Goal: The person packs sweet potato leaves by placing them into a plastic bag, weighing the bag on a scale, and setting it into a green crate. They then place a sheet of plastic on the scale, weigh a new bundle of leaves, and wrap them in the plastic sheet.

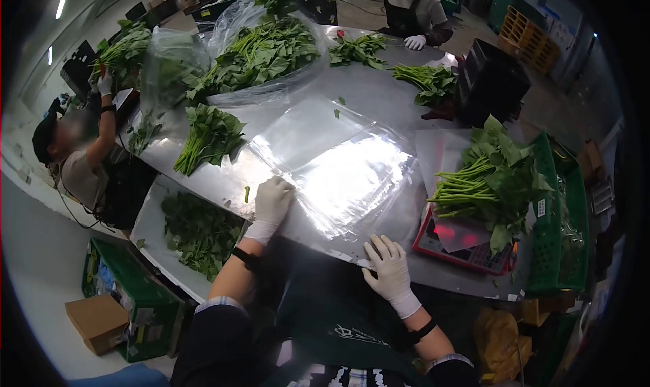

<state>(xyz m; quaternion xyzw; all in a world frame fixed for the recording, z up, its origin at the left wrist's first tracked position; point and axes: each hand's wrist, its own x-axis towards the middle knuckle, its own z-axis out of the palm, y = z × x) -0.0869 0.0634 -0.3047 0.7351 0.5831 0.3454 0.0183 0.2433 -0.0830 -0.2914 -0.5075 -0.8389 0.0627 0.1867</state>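
Observation:
My left hand (273, 201), in a white glove, lies flat on the left edge of a stack of clear plastic bags (338, 163) spread on the metal table (379, 92). At the table's near edge my right hand (387, 265), also gloved, rests with fingers spread on the stack's near corner. Neither hand holds anything. A bunch of leafy greens (491, 180) lies on a red scale (467, 248) to the right of the bags.
More green bunches (210, 136) and a big open bag of greens (261, 52) lie further back. One person sits at the left (81, 163), another stands at the far end (409, 11). Green crates (558, 231) stand right; a tray of leaves (196, 231) sits lower left.

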